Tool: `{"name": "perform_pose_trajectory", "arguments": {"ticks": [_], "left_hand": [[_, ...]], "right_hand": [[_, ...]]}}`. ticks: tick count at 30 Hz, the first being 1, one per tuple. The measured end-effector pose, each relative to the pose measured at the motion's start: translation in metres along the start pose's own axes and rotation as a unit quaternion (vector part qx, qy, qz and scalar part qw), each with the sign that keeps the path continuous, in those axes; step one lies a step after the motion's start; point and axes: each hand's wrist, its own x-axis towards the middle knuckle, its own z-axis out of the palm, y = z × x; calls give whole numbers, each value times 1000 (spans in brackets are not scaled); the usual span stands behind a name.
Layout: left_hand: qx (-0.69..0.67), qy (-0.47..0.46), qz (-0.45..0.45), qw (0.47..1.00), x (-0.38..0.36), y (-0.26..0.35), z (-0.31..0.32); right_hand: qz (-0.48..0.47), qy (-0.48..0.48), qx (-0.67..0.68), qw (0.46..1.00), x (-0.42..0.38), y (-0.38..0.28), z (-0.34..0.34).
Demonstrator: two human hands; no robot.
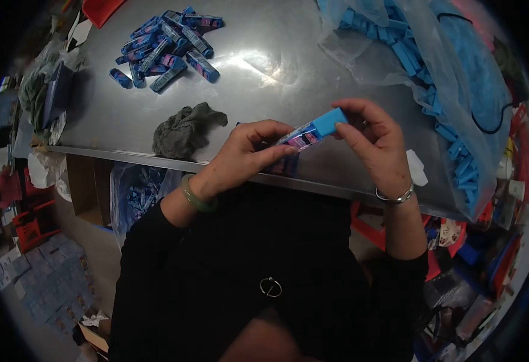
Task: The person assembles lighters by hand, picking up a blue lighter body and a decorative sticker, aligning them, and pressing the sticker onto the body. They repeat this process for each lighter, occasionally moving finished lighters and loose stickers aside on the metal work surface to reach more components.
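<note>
Over the near edge of the metal table (258, 99), my left hand (234, 154) grips a small blue-and-pink printed pack (302, 139) between thumb and fingers. A plain light-blue sleeve-like cap (329, 122) sits over the pack's upper right end. My right hand (370, 142) pinches this cap with thumb and forefinger. The pack is tilted, its right end higher in view. Below my left hand, another printed blue item shows partly at the table edge. A crumpled grey cloth (186, 130) lies left of my left hand.
Several similar printed packs (168, 51) are heaped at the back left. A clear plastic bag (487, 78) of light-blue caps (406, 55) spreads along the right side. A white scrap (417, 168) lies by my right wrist. Below the table, another bag (147, 193) holds printed packs.
</note>
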Motion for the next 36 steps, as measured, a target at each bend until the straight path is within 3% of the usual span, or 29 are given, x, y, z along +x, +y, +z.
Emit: {"name": "perform_pose_trajectory", "arguments": {"ticks": [3,9,11,15,24,30,32,36], "left_hand": [[-65,-24,-62,996,2,4,1],[-94,-22,-84,992,1,2,2],[-133,-31,-94,986,2,-2,1],[-222,-43,-132,965,0,-3,0],[-307,-131,-101,937,3,-8,0],[-196,-48,-112,973,2,4,7],[-181,-28,-100,978,2,3,11],[-160,21,-56,985,3,-4,14]], "right_hand": [[-33,-9,-36,999,-1,4,3],[-42,-24,-62,997,-3,7,3],[-49,-32,13,998,-4,8,6],[-73,-30,12,997,-2,10,1],[-55,-81,108,989,-1,9,2],[-84,30,32,995,-5,16,11],[-123,84,-104,983,-5,17,15],[-148,36,-208,966,-11,11,22]]}}
